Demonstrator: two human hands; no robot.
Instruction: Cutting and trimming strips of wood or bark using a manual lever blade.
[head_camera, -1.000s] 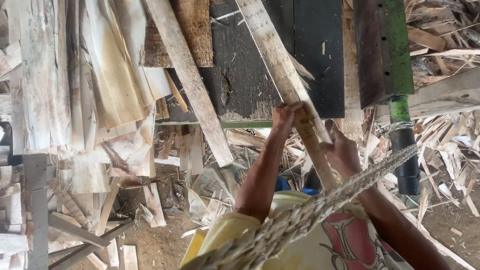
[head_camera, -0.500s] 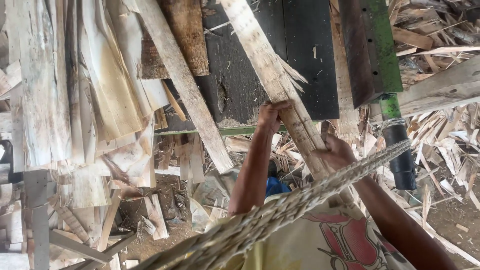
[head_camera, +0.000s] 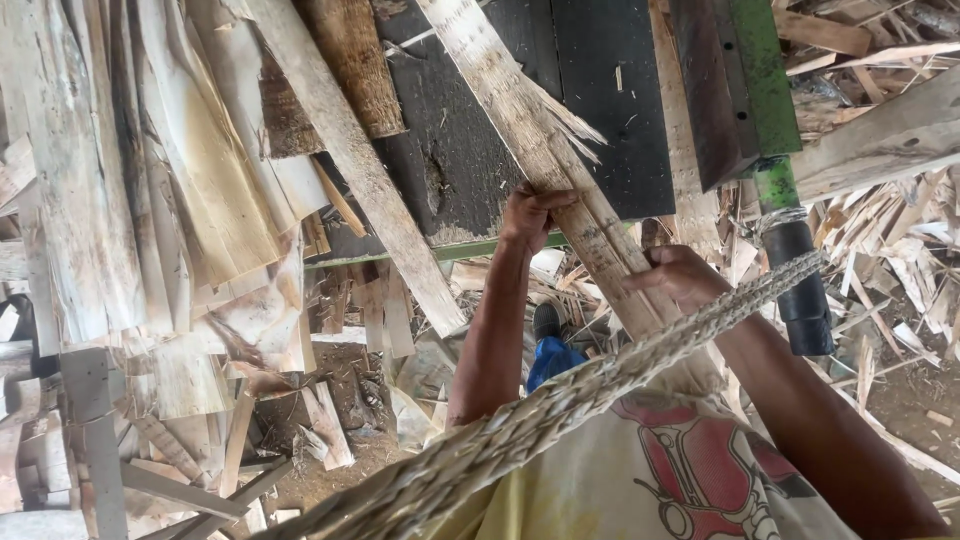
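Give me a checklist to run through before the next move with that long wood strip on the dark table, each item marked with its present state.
1. Left hand closed over the wood strip: ok.
2. Right hand on the strip's lower edge: ok, though how firm the grip is cannot be told.
3. Strip lying on the dark table: ok.
4. Strip in sound state: not ok, splinters fray off its right edge.
5. Braided rope clear of the arms: not ok, it crosses over the right forearm.
6. Footing among the scrap wood: cannot tell.

We grip a long plank (head_camera: 560, 190) lying on the table (head_camera: 610, 110); veneer sheets (head_camera: 160, 190) stack at its left edge, scraps (head_camera: 880, 230) litter the floor right
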